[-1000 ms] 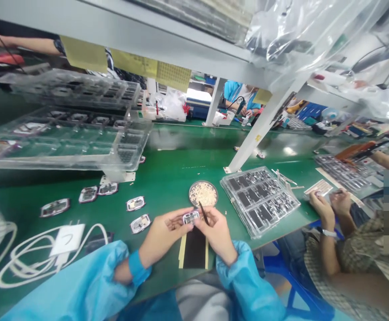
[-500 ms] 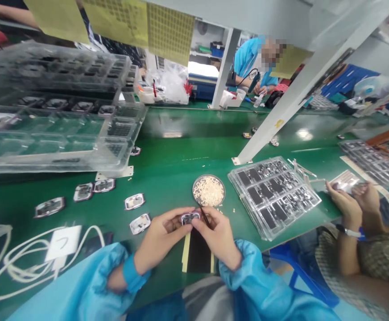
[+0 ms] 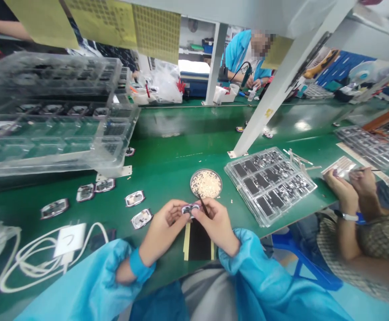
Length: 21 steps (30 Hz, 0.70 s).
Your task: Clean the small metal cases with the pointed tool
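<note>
case [image 3: 190, 208]: small, purple-rimmed, held up near the far end of the black mat [image 3: 200, 245]
left hand [image 3: 161, 227]: fingers and thumb clamped on the case's left side
right hand [image 3: 216, 223]: thumb pressed on the case's right side, dark tweezers [image 3: 203, 205] gripped too
dish [image 3: 206, 183]: just beyond the hands, holding pale bits
tray [image 3: 253, 174]: right of the dish, on the green bench [image 3: 167, 178]

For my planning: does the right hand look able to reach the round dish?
Probably yes: the round dish lies unobstructed beyond the right hand, although that hand holds a dark tool.
</note>
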Each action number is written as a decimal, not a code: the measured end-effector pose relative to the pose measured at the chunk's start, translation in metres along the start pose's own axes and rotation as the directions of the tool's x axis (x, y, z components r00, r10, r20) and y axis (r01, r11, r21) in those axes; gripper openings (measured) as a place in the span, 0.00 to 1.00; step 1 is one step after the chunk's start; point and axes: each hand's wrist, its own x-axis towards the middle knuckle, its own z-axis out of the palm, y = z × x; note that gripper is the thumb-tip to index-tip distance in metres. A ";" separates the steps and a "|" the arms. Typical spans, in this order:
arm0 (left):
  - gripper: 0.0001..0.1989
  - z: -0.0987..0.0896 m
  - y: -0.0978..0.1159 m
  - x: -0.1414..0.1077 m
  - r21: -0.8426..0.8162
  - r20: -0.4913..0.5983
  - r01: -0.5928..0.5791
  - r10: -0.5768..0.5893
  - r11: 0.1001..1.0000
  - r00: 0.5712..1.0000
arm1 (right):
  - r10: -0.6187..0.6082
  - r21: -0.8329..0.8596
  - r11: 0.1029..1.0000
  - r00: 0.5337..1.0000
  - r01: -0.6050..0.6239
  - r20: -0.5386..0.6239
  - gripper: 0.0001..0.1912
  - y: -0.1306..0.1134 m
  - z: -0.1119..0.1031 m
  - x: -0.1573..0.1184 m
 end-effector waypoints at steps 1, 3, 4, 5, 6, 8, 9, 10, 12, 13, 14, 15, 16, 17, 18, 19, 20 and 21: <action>0.12 0.000 -0.002 -0.001 0.038 -0.023 -0.028 0.028 0.999 0.999 | 0.000 -0.005 1.000 1.000 0.000 0.001 0.14 0.000 0.001 -0.001; 0.11 0.001 -0.004 -0.002 0.119 -0.047 -0.076 0.083 0.990 0.995 | 0.001 -0.015 1.000 1.000 -0.001 0.008 0.15 0.000 0.003 -0.002; 0.10 0.001 -0.005 -0.003 0.162 -0.047 -0.102 0.111 0.982 0.993 | -0.005 -0.017 1.000 1.000 0.006 0.010 0.15 0.001 0.004 -0.002; 0.09 0.000 -0.005 -0.004 0.206 -0.041 -0.129 0.141 0.970 0.989 | -0.019 -0.015 1.000 1.000 0.019 0.011 0.15 0.001 0.004 -0.001; 0.09 0.000 -0.005 -0.005 0.252 -0.032 -0.156 0.170 0.955 0.985 | -0.041 -0.013 0.999 0.999 0.041 0.008 0.16 0.001 0.005 -0.001; 0.08 0.000 -0.004 -0.007 0.344 -0.003 -0.207 0.222 0.916 0.975 | -0.107 -0.021 0.994 0.994 0.107 -0.007 0.16 0.003 0.005 -0.001; 0.07 0.000 -0.003 -0.008 0.380 0.016 -0.226 0.238 0.897 0.971 | -0.143 -0.037 0.989 0.990 0.143 -0.014 0.17 0.004 0.004 -0.002; 0.07 0.001 -0.003 -0.010 0.409 0.032 -0.240 0.249 0.880 0.968 | -0.180 -0.060 0.982 0.983 0.179 -0.021 0.17 0.004 0.004 -0.003; 0.07 0.001 -0.004 -0.014 0.448 0.041 -0.259 0.270 0.856 0.962 | -0.254 -0.116 0.961 0.967 0.249 -0.028 0.19 0.006 0.002 -0.006; 0.07 0.001 -0.004 -0.016 0.460 0.035 -0.264 0.280 0.848 0.959 | -0.289 -0.144 0.948 0.957 0.283 -0.024 0.19 0.005 0.002 -0.008; 0.07 0.001 -0.004 -0.018 0.469 0.026 -0.270 0.293 0.841 0.956 | -0.318 -0.171 0.935 0.948 0.311 -0.013 0.18 0.005 0.001 -0.010; 0.07 0.001 -0.005 -0.021 0.476 0.018 -0.280 0.309 0.834 0.951 | -0.338 -0.198 0.922 0.941 0.332 0.004 0.17 0.004 0.000 -0.013; 0.07 0.001 -0.005 -0.023 0.477 0.014 -0.292 0.326 0.829 0.945 | -0.350 -0.220 0.912 0.936 0.347 0.025 0.15 0.002 0.000 -0.015; 0.06 0.002 -0.005 -0.025 0.473 0.013 -0.306 0.340 0.826 0.940 | -0.359 -0.234 0.903 0.932 0.360 0.045 0.14 0.001 0.000 -0.017; 0.06 0.002 -0.005 -0.027 0.466 0.011 -0.319 0.355 0.825 0.935 | -0.370 -0.239 0.896 0.927 0.373 0.059 0.13 -0.001 0.000 -0.018; 0.05 0.003 -0.004 -0.029 0.458 0.006 -0.329 0.367 0.826 0.930 | -0.382 -0.235 0.892 0.922 0.386 0.064 0.13 -0.002 0.001 -0.019; 0.05 0.004 -0.004 -0.029 0.454 -0.003 -0.330 0.372 0.828 0.928 | -0.393 -0.227 0.890 0.917 0.396 0.058 0.13 -0.002 0.001 -0.019; 0.04 0.005 -0.003 -0.029 0.452 -0.014 -0.324 0.369 0.831 0.929 | -0.401 -0.224 0.889 0.915 0.400 0.046 0.13 -0.002 0.001 -0.018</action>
